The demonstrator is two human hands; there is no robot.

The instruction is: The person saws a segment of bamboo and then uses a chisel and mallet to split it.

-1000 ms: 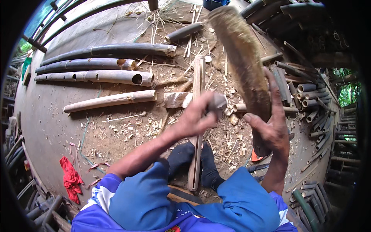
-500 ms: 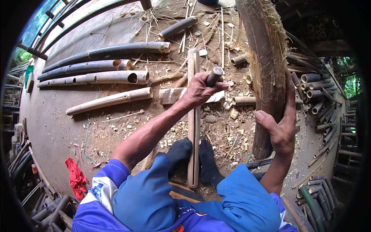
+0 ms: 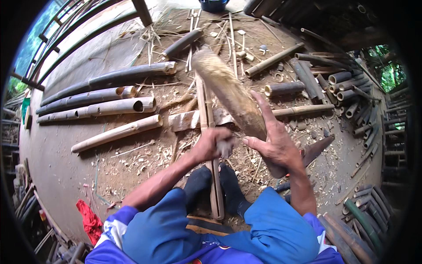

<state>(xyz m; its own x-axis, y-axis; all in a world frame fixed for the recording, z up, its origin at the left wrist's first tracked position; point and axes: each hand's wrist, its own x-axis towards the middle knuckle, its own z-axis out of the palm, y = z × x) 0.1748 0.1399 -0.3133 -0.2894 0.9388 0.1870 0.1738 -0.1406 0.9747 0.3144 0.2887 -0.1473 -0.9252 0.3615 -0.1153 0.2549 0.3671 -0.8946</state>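
My left hand is closed around a short grey rod with a blunt upper end; motion blurs both. The rod is above a long pale bamboo pole that lies away from me between my feet, with a dark slit along it. What the rod's lower end touches is hidden. In my right hand is a thick wooden club, its upper side frayed into pale fibres. The club tilts away to the left, its far end over the pole's far part. A wooden block lies under the pole.
Several bamboo tubes lie to the left, one with a hole near its end. More cut bamboo is stacked at the right. A flat brown blade-like piece rests beyond my right wrist. Chips cover the ground; a red cloth lies left.
The club has swung leftward and down from the right side and now slants over the pole. My left hand with the rod has come closer to me. The whole view has shifted slightly.
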